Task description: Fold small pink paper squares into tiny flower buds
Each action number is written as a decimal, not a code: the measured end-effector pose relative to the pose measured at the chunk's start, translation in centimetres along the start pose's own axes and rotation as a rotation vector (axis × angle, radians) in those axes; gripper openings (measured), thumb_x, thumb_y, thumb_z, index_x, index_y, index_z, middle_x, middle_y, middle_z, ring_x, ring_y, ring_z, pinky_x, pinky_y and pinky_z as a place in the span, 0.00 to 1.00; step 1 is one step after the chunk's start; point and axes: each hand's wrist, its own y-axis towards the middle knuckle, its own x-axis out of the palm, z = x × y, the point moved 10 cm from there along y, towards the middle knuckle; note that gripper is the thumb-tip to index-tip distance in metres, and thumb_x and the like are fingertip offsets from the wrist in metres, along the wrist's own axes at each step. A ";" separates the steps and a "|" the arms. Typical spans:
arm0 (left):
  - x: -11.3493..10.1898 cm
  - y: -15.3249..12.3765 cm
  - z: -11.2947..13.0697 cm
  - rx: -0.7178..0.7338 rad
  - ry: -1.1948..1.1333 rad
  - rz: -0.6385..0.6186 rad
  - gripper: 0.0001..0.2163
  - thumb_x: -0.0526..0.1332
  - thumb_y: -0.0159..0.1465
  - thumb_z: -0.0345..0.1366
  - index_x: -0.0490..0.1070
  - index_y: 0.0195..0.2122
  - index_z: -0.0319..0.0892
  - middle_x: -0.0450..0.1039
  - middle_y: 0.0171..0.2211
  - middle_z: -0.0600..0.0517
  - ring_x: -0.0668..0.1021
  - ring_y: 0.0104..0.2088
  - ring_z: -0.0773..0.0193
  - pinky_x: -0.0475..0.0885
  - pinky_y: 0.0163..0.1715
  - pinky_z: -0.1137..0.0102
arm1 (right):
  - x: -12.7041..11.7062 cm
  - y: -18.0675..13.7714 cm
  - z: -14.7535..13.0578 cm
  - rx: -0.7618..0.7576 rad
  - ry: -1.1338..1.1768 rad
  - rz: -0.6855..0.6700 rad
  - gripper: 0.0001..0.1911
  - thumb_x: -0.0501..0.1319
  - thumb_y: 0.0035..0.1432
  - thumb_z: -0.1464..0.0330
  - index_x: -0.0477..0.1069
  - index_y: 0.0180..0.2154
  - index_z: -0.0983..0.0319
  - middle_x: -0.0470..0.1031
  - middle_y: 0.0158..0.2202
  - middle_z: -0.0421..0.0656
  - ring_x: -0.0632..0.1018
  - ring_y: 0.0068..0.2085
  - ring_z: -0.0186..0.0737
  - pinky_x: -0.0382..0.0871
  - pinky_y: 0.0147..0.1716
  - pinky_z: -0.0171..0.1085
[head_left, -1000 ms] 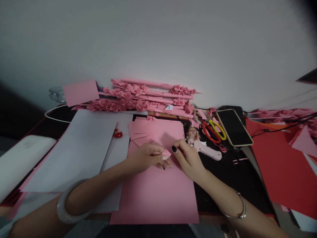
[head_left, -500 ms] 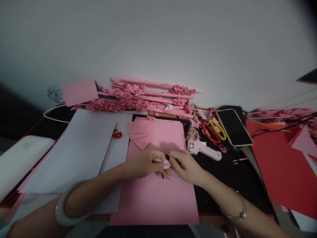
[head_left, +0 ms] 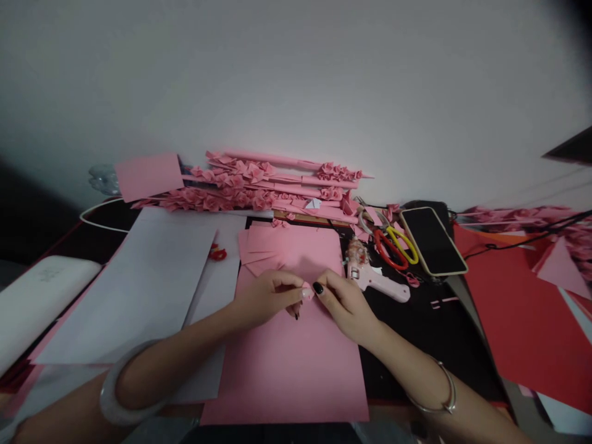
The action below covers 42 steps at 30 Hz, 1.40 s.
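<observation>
My left hand (head_left: 268, 298) and my right hand (head_left: 346, 303) meet over a large pink paper sheet (head_left: 287, 364) in the middle of the table. Together they pinch a small folded pink paper piece (head_left: 307, 291) between fingertips and thumbs. Both hands are closed on it, and most of the piece is hidden by the fingers. A stack of small pink paper squares (head_left: 261, 245) lies just beyond my left hand.
A pink glue gun (head_left: 380, 281) lies right of my hands, with red and yellow scissors (head_left: 395, 246) and a phone (head_left: 432, 240) behind it. Pink paper flower stems (head_left: 272, 184) line the wall. White sheets (head_left: 152, 277) lie left, red paper (head_left: 522, 308) right.
My right hand has moved left to join my left hand on the small folded piece. Both hands have since shifted slightly up and away from me.
</observation>
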 end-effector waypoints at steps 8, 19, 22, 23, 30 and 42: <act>-1.7 0.2 -0.4 -0.049 -0.218 0.168 0.10 0.66 0.54 0.37 0.67 0.32 0.39 0.78 0.26 0.52 0.80 0.30 0.64 0.74 0.34 0.69 | -0.1 -0.2 1.5 0.099 0.133 0.064 0.03 0.50 0.64 0.69 0.59 0.36 0.60 0.59 0.24 0.35 0.62 0.23 0.32 0.56 0.22 0.31; 0.2 0.1 -1.5 -0.076 -0.128 0.015 0.14 0.64 0.56 0.41 0.59 0.28 0.41 0.78 0.28 0.51 0.81 0.30 0.62 0.73 0.33 0.67 | 0.4 0.0 1.2 0.107 0.016 0.008 0.06 0.50 0.63 0.73 0.58 0.32 0.60 0.62 0.24 0.35 0.63 0.25 0.31 0.56 0.25 0.31; 0.4 0.1 -1.4 -0.068 -0.120 -0.009 0.14 0.64 0.56 0.40 0.58 0.27 0.41 0.77 0.27 0.53 0.80 0.29 0.63 0.73 0.31 0.68 | 0.5 -0.1 1.1 0.116 0.046 -0.014 0.07 0.48 0.65 0.72 0.58 0.32 0.60 0.61 0.23 0.34 0.63 0.24 0.31 0.56 0.25 0.31; 0.4 0.1 -1.3 -0.069 -0.121 -0.004 0.13 0.63 0.57 0.40 0.58 0.27 0.41 0.77 0.27 0.53 0.80 0.28 0.63 0.73 0.31 0.68 | 0.5 -0.1 1.0 0.113 0.062 -0.018 0.08 0.46 0.66 0.71 0.58 0.32 0.60 0.61 0.23 0.34 0.63 0.24 0.31 0.56 0.25 0.31; 0.5 0.0 -1.3 -0.081 -0.070 -0.009 0.10 0.60 0.60 0.38 0.59 0.28 0.41 0.76 0.27 0.52 0.80 0.27 0.64 0.73 0.29 0.69 | 0.8 0.0 0.5 0.067 0.050 -0.042 0.08 0.51 0.63 0.71 0.60 0.29 0.61 0.60 0.23 0.35 0.62 0.24 0.31 0.55 0.25 0.30; -0.8 0.2 0.5 0.079 0.027 0.055 0.06 0.58 0.60 0.35 0.71 0.32 0.38 0.68 0.20 0.56 0.74 0.21 0.71 0.71 0.23 0.75 | 0.6 -0.2 2.0 0.160 0.107 -0.010 0.09 0.53 0.61 0.71 0.60 0.27 0.61 0.59 0.20 0.34 0.62 0.21 0.30 0.54 0.22 0.30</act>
